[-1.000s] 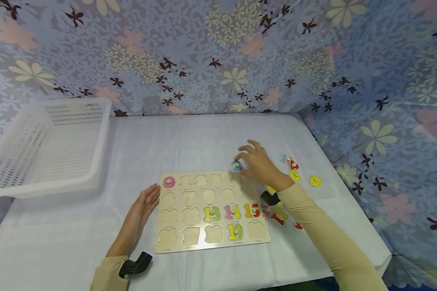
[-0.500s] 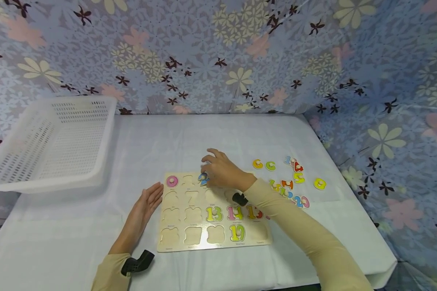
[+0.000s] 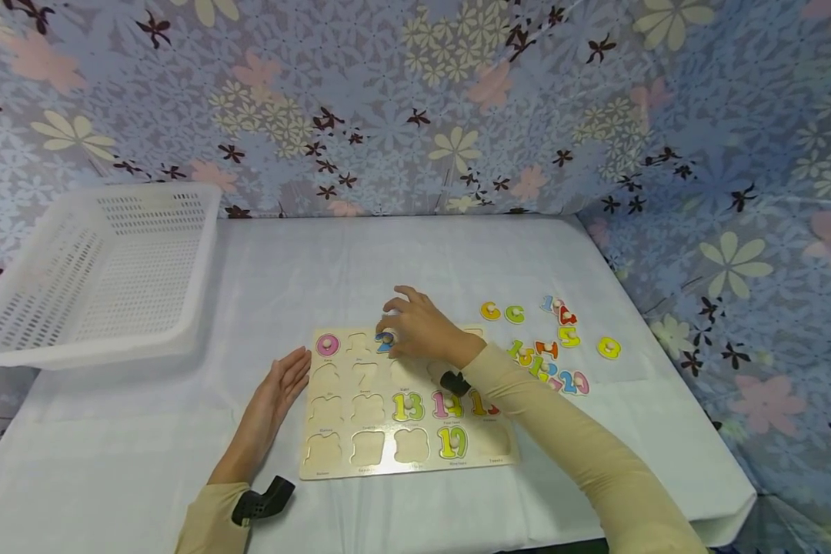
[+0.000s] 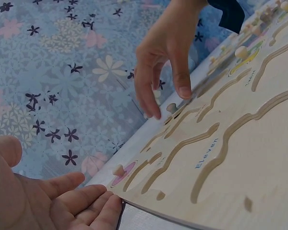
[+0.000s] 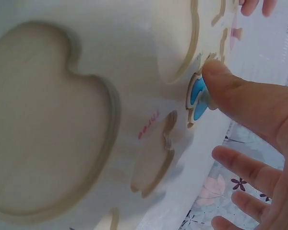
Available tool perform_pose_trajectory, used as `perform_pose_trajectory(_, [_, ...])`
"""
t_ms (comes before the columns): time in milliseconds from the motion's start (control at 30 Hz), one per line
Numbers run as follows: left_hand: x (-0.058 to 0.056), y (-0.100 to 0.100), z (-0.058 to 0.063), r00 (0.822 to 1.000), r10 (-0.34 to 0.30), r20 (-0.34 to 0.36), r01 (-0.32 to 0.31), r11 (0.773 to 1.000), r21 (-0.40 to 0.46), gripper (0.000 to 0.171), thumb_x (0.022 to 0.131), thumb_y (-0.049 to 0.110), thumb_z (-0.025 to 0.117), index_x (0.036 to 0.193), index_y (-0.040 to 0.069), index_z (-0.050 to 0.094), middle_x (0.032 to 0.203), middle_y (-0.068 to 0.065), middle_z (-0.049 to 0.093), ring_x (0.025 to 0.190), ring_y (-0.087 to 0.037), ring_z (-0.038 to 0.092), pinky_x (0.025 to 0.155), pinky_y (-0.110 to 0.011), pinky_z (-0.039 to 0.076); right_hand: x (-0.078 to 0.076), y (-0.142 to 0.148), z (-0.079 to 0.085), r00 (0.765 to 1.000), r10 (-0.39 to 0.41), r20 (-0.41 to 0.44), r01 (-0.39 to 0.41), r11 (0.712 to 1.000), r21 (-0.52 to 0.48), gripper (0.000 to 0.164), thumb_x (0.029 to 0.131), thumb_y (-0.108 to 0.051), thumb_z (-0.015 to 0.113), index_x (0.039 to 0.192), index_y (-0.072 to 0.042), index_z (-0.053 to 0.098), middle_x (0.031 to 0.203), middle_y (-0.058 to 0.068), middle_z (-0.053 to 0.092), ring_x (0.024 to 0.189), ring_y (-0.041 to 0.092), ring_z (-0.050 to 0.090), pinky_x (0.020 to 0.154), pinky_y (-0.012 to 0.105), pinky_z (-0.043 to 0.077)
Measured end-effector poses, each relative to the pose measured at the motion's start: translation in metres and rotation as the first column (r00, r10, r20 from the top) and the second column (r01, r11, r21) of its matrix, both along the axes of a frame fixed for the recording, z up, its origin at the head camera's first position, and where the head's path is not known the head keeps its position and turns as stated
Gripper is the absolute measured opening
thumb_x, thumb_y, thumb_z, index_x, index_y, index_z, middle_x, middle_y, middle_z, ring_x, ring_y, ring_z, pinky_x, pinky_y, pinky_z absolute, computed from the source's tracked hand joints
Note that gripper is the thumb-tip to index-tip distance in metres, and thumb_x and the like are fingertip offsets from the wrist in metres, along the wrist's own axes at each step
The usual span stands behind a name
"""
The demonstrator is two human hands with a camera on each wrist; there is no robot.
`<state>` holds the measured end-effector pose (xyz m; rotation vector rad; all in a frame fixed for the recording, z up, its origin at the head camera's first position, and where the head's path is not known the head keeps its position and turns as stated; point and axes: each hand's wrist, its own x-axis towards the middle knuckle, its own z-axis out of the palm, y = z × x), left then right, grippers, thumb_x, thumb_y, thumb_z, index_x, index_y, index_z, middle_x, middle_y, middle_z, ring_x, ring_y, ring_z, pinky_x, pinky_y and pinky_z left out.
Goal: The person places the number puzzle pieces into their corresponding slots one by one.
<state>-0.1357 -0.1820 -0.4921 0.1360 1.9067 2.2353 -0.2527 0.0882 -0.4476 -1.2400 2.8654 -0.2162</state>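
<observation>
A wooden number puzzle board (image 3: 346, 469) lies on the table, with the pink 0, 13, 14, 15 and 19 seated in it. The blue 2 piece (image 3: 384, 339) is at the third recess of the top row. Over it is my right hand (image 3: 425, 327); in the left wrist view its thumb and fingertips stand apart around the small knob (image 4: 171, 108). From the right wrist, the thumb (image 5: 218, 76) overlaps the blue 2's edge. My left hand (image 3: 275, 396) lies with straight fingers along the board's left edge, near the pink 0 (image 3: 328, 345).
Loose number pieces lie right of the board, among them a red 4 (image 3: 566, 315), a yellow 5 (image 3: 568, 337) and a 20 (image 3: 573, 382). A yellow piece (image 3: 609, 348) lies farther right. At the back left stands a white plastic basket (image 3: 197, 285).
My right hand has carried the blue 2 leftward from beyond the board's top edge to the top-row recess, then shifted only slightly. My left hand stays at the board's edge.
</observation>
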Motion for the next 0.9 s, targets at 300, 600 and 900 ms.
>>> perform_pose_trajectory(300, [0.000,0.001,0.001,1.000,0.000,0.003,0.000,1.000,-0.008,0.065,0.107,0.043,0.017,0.152,-0.004,0.015,0.156,-0.019,0.020,0.143,-0.029,0.022,0.111,-0.024,0.030,0.003,0.004,-0.004,1.000,-0.006,-0.025,0.006,1.000,-0.011,0.033,0.078,-0.036,0.081,0.108,-0.023,0.074,0.129,0.010,0.057,0.137,0.040,0.027,0.108,0.055,0.033])
perform_pose_trajectory(600, [0.001,0.001,0.000,1.000,0.007,-0.002,-0.007,1.000,-0.029,0.064,0.107,0.042,0.017,0.152,-0.003,0.016,0.156,-0.018,0.022,0.143,-0.028,0.023,0.111,-0.023,0.030,0.011,0.005,-0.001,0.998,0.008,-0.054,-0.010,1.000,-0.029,0.027,0.081,-0.029,0.080,0.107,-0.023,0.076,0.129,0.013,0.057,0.136,0.042,0.027,0.107,0.057,0.033])
perform_pose_trajectory(900, [0.003,0.003,0.000,1.000,-0.009,-0.008,0.008,0.999,-0.053,0.066,0.106,0.045,0.017,0.153,-0.002,0.015,0.157,-0.017,0.019,0.144,-0.028,0.020,0.110,-0.020,0.030,0.032,0.051,0.011,0.996,-0.079,-0.043,0.071,0.983,-0.167,0.035,0.080,-0.020,0.081,0.114,-0.019,0.072,0.130,0.014,0.054,0.136,0.042,0.028,0.108,0.056,0.032])
